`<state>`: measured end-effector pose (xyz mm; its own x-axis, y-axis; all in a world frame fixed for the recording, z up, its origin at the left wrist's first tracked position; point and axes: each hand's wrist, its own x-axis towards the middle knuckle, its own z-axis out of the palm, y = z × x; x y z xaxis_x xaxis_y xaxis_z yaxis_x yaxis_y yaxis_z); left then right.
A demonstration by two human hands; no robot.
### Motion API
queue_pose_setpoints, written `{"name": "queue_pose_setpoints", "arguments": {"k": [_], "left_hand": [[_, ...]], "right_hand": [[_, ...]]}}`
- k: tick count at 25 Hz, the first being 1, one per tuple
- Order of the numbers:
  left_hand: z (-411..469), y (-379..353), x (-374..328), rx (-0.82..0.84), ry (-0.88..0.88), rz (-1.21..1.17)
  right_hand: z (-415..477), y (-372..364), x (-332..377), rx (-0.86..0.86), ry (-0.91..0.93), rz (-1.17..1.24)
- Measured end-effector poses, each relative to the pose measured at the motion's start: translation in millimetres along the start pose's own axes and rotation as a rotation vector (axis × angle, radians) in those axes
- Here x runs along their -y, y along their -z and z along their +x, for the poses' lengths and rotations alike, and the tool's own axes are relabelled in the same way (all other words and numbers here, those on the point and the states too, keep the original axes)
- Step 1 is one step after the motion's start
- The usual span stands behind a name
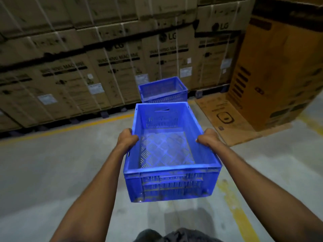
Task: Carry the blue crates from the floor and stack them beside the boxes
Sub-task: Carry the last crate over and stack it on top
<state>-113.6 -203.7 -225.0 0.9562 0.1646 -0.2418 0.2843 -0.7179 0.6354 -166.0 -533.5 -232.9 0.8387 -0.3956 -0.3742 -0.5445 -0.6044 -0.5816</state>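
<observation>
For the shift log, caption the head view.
Empty blue crate gripped by left hand and right hand; crate stack ahead beside boxes.

Flattened cardboard [229, 116], yellow floor line [83, 126]

Warehouse, stacked washing-machine cartons [111, 67] on pallets, concrete floor [52, 172] with yellow lane lines [83, 125]

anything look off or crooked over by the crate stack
The top blue perforated plastic crate in the stack by the brown cardboard boxes looks twisted on the crate beneath, edges not aligned.
</observation>
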Motion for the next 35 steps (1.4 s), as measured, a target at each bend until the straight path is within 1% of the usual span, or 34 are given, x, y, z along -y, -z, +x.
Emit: {"name": "queue_pose_setpoints", "arguments": {"k": [3, 5, 7, 9, 13, 14, 17, 19, 23, 26, 29, 31, 33, 35], "left_hand": [[68, 23, -1, -0.091, -0.073, 0.0], [119, 37, 2, -0.138, -0.109, -0.005], [177, 54, 5, -0.153, -0.133, -0.033], [234, 72, 5, -0.14, -0.173, -0.05], [342, 120, -4, -0.079, -0.22, -0.063], [367, 133, -12, -0.057, -0.231, -0.097], [445, 157, -37, 0.05, -0.28, -0.211], [496, 163, -62, 0.13, -0.333, -0.209], [608, 154, -111, 0.209, -0.43, -0.169], [675, 146, -149, 0.243, -0.503, -0.098], [732, 140, -184, 0.318, -0.504, -0.124], [775, 133, -201, 0.334, -0.504, -0.159], [816, 127, -213, 0.373, -0.523, -0.112], [860, 120, -220, 0.415, -0.535, -0.08]], "right_hand": [[56, -20, 63, -0.085, 0.055, 0.015], [90, -38, 103, -0.109, 0.094, 0.012], [128, -62, 143, -0.114, 0.117, 0.013], [162, -85, 179, -0.133, 0.097, 0.015], [227, -120, 253, -0.125, 0.038, 0.06], [246, -124, 270, -0.125, 0.024, 0.077], [293, -126, 315, -0.183, -0.042, 0.134], [321, -120, 342, -0.216, -0.088, 0.176], [402, -113, 380, -0.311, -0.118, 0.254], [460, -112, 400, -0.347, -0.169, 0.315], [499, -108, 423, -0.396, -0.221, 0.342], [517, -107, 442, -0.433, -0.265, 0.347], [534, -114, 463, -0.446, -0.31, 0.368], [551, -130, 485, -0.428, -0.31, 0.394]]}}
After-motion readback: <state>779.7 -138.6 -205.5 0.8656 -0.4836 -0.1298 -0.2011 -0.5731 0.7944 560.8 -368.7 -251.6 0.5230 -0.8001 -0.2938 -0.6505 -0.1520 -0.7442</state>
